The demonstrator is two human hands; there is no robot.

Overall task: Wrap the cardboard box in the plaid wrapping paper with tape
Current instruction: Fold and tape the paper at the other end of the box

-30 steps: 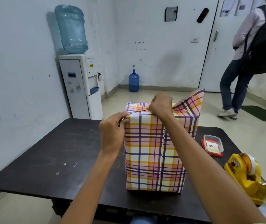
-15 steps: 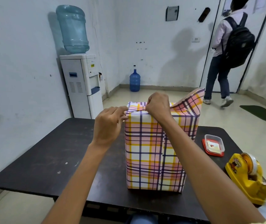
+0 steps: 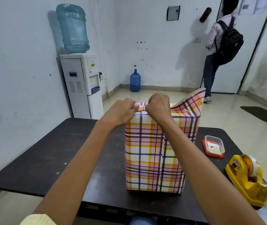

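Two bare hands meet at the top front edge of the tall box, which stands upright near the middle of the table, closer to its front edge, its sides covered in smooth plaid paper of pink, yellow and dark lines. The right hand is clenched on a fold of paper at the top; the left hand sits curled at the top left corner, its fingertips blurred, so whether it pinches the paper is unclear. At the box's far right a loose flap stands up, curved. The tabletop is dark, matte and scuffed, with rounded corners. Toward its right edge lie a clear plastic tub on a red lid and, at the front right corner, a glossy yellow tape dispenser. The left half of the table lies bare. Behind, a white water cooler stands against a pale wall, a blue bottle on the tiled floor, and a person with a black backpack faces a door
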